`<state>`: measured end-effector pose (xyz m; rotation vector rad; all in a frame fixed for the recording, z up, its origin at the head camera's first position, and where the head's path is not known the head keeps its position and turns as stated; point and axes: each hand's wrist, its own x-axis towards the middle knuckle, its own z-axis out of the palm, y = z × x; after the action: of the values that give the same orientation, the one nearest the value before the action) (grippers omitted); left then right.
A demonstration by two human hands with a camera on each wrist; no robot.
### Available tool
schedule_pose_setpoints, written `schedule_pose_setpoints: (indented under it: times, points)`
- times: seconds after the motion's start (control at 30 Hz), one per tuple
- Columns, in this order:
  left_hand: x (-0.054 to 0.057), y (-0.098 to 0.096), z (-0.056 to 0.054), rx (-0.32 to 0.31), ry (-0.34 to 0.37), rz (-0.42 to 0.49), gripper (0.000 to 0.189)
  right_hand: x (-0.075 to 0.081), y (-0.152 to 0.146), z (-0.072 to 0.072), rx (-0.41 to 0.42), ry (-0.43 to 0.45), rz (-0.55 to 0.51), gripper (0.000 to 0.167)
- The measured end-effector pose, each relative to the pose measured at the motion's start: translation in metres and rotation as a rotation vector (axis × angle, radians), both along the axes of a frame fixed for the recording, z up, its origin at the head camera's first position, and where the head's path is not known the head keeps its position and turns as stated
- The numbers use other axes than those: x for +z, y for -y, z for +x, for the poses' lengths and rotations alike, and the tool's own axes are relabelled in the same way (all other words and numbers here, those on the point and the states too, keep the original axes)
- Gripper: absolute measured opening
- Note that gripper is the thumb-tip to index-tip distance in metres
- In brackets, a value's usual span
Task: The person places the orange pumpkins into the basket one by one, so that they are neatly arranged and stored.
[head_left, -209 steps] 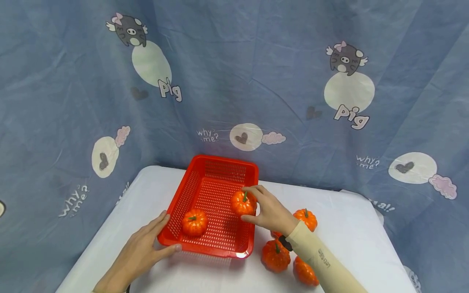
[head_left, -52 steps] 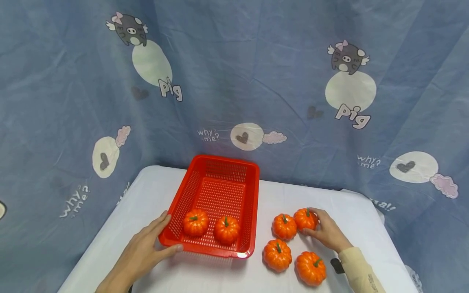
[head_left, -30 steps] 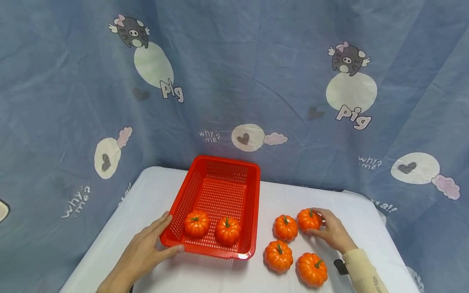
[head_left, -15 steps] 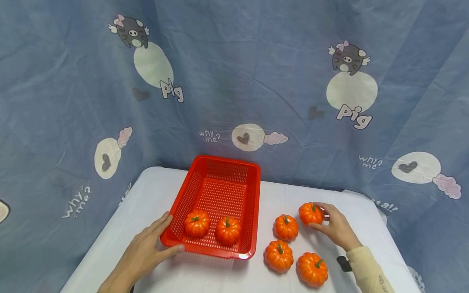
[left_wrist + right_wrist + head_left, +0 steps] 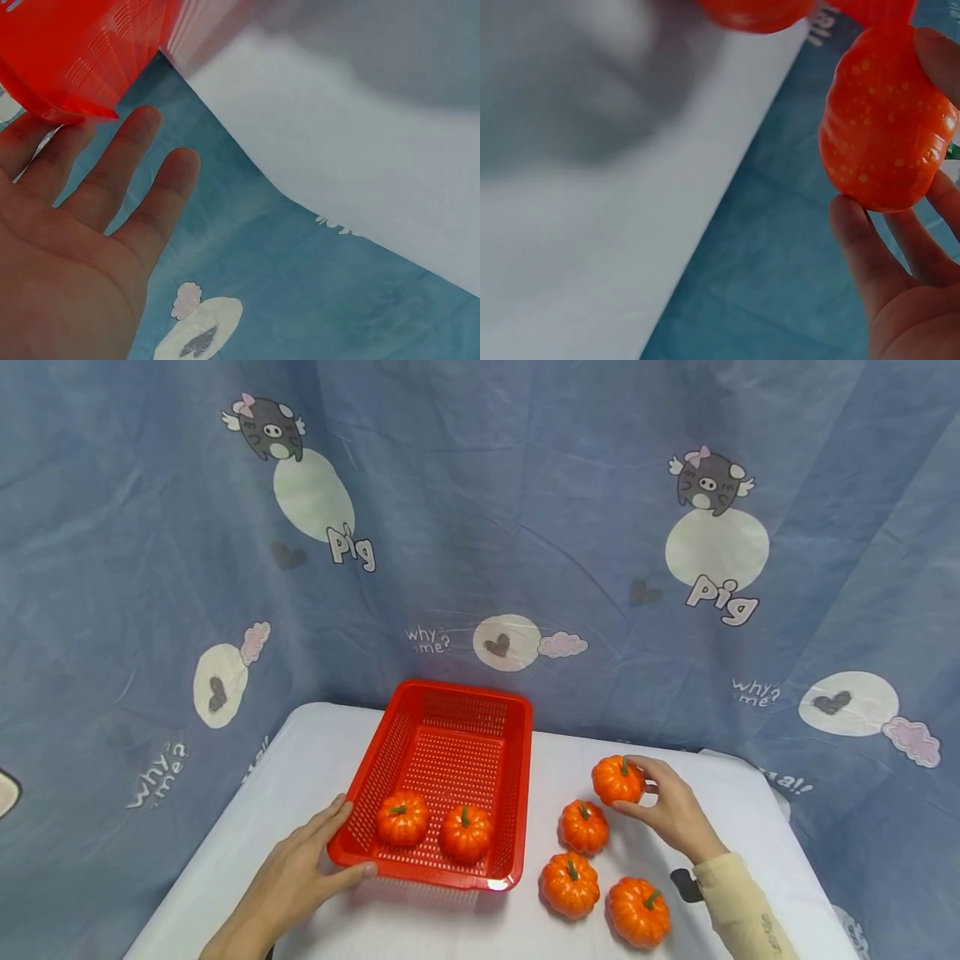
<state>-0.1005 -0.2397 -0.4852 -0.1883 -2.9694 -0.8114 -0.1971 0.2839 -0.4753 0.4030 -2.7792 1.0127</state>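
My right hand (image 5: 670, 810) grips a small orange pumpkin (image 5: 617, 780) between thumb and fingertips, raised above the back right of the table. In the right wrist view the pumpkin's (image 5: 885, 124) glossy side faces the camera, its stem partly hidden by the hand. My left hand (image 5: 288, 877) rests at the near left corner of a red perforated plastic basket (image 5: 453, 760), thumb by the front rim. Its fingers look nearly straight in the left wrist view, touching the basket's rim (image 5: 56, 112). Inside the basket sit two pumpkins, one left (image 5: 402, 818) and one right (image 5: 466, 833).
To the basket's right, three more pumpkins stand on the white table (image 5: 405, 927): a back one (image 5: 583, 827), a middle one (image 5: 569, 886) and a front right one (image 5: 638, 912). A blue printed curtain (image 5: 480, 527) hangs behind and beside the table.
Since the earliest frame, a second pumpkin has come to rest in the basket. Over the last second my right hand has lifted another off the table, then shifted slightly left. The left hand stays put.
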Motion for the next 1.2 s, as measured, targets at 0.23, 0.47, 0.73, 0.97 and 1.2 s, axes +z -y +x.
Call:
schedule_pose_setpoints:
  times: [0.23, 0.47, 0.73, 0.97, 1.2]
  points:
    - [0.001, 0.0, -0.001, 0.011, 0.021, 0.0, 0.114, 0.011, 0.021, -0.003, 0.03, -0.016, -0.046, 0.076]
    - [0.0, 0.0, -0.001, 0.007, 0.021, 0.0, 0.114, 0.021, 0.04, -0.007, 0.053, -0.042, -0.066, 0.076]
    - [0.0, 0.001, 0.0, -0.002, -0.006, 0.009, 0.111, 0.029, 0.068, -0.013, 0.114, -0.057, -0.106, 0.074]
    - [0.001, 0.0, 0.0, 0.004, 0.03, 0.009, 0.113, 0.041, 0.094, -0.022, 0.16, -0.085, -0.118, 0.075]
    - [0.001, 0.001, 0.0, 0.009, 0.015, 0.02, 0.11, 0.05, 0.12, -0.03, 0.221, -0.112, -0.134, 0.073]
